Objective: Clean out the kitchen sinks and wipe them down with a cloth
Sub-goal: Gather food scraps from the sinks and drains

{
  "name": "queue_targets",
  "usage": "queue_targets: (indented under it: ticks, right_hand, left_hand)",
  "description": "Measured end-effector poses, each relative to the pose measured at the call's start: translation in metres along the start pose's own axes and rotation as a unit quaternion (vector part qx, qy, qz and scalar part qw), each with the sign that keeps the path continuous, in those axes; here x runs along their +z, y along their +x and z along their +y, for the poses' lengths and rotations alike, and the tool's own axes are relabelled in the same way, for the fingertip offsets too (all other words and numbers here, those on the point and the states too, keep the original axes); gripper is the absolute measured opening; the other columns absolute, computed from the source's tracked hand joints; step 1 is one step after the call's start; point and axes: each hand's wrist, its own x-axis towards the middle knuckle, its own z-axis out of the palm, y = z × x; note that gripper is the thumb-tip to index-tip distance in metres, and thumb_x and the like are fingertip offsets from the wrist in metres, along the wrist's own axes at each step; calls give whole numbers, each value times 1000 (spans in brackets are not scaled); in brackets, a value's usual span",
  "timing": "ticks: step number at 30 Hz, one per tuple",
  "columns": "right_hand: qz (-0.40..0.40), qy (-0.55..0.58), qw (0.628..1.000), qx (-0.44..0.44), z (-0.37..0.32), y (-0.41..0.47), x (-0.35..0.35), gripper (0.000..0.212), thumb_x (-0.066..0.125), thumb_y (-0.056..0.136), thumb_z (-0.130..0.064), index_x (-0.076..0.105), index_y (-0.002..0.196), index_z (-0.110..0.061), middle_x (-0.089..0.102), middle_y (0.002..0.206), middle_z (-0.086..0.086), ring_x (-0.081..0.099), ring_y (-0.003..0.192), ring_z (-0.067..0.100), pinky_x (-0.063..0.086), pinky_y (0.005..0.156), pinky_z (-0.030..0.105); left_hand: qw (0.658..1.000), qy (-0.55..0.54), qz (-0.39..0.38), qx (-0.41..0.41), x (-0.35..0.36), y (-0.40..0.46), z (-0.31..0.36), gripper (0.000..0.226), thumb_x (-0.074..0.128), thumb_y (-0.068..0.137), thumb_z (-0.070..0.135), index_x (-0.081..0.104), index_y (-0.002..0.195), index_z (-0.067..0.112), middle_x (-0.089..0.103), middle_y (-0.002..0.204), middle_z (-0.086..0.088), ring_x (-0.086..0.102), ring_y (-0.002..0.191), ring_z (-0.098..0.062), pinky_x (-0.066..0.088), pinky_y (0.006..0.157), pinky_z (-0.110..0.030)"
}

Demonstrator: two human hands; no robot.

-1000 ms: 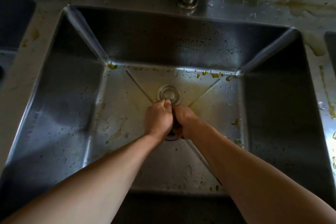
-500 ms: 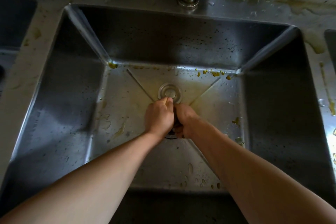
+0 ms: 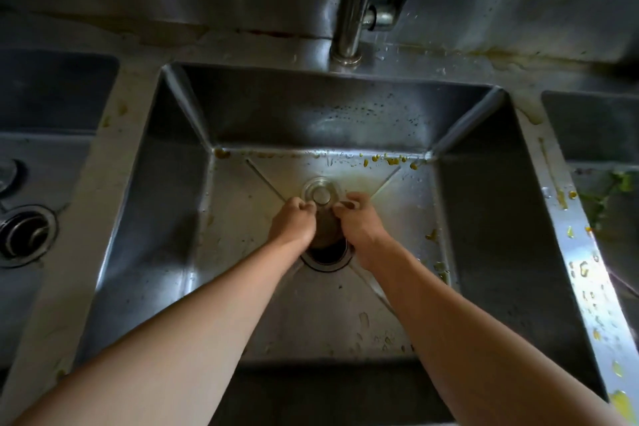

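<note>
Both hands reached into the middle sink (image 3: 166,204). The left hand (image 3: 292,221) and right hand (image 3: 359,223) each pinched a side of the drain strainer (image 3: 321,195), raised and tilted above the open drain hole (image 3: 328,254) at the centre of the sink floor — its basket hung dark between the wrists. Yellow food scraps (image 3: 390,159) lay along the far edge of the floor, below the faucet (image 3: 352,17).

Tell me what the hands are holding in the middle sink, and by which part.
Both hands, left and right, pinch the rim of the drain strainer, one on each side, its basket lifted above the open drain.
</note>
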Motion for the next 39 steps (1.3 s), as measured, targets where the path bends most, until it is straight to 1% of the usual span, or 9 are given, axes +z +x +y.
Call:
queue_targets:
  ticks: [2,5,8,12,15,20,26,33,39]
  right_hand:
    - [48,-16,998,39,-3,-15,-6,58,62,88,-40,38,138,-21,46,134,12,52,117,33,46,99,41]
    - [-52,142,986,66,-6,-36,-6,50,63,91,-27,39,134,-19,57,120,10,62,101,32,55,76,44]
    - [-77,224,971,31,-8,-44,-4,44,52,92,3,45,130,-18,60,122,12,62,104,32,56,69,38]
    - [-2,238,971,-5,-10,-44,-17,42,52,88,7,43,125,-11,62,106,15,64,82,25,54,53,29]
    - [116,150,982,-13,-7,-29,-42,43,62,86,-5,32,117,-7,57,112,20,62,97,32,55,84,43]
    - [228,-46,969,-81,-10,18,-102,39,63,84,-10,42,117,-14,56,116,13,58,104,32,50,90,50]
    - [332,-366,847,-196,-10,110,-132,41,58,88,-14,42,127,-13,38,129,17,42,113,34,44,85,43]
    - [242,-458,839,-168,8,178,-111,45,47,94,-18,38,139,-15,36,137,16,39,122,36,38,96,44]
    - [264,-460,827,-185,9,190,-108,35,48,94,-17,50,129,-15,36,132,18,42,117,38,40,94,46]
  left_hand:
    - [995,-96,-12,-6,-10,-10,4,22,47,97,22,60,98,4,62,108,-24,61,93,-32,50,77,-36]
    - [982,-172,-82,-14,-25,-23,11,16,48,93,7,57,84,16,59,88,-15,56,73,-25,44,56,-26]
    - [975,-154,-158,-5,-39,-31,17,27,46,87,-4,58,87,20,60,86,-6,58,80,-20,47,59,-26]
    - [965,-90,-245,31,-45,-32,25,35,45,86,-4,63,97,24,64,99,-4,61,95,-24,50,72,-30]
    - [969,-7,-221,110,-35,-21,36,35,55,86,0,60,112,22,60,114,-4,57,103,-20,42,84,-27]
    - [963,175,-73,191,-21,22,42,63,76,75,15,48,131,23,53,132,-4,52,117,-22,42,88,-24]
    - [927,339,-19,161,7,71,31,94,80,69,31,26,145,30,28,148,-3,27,135,-29,37,105,-41]
    - [895,424,0,135,37,92,20,115,86,56,42,14,146,38,22,143,2,22,130,-29,35,103,-47]
    - [874,456,10,168,43,100,10,107,87,57,38,23,142,35,23,135,-2,29,125,-27,40,96,-40]
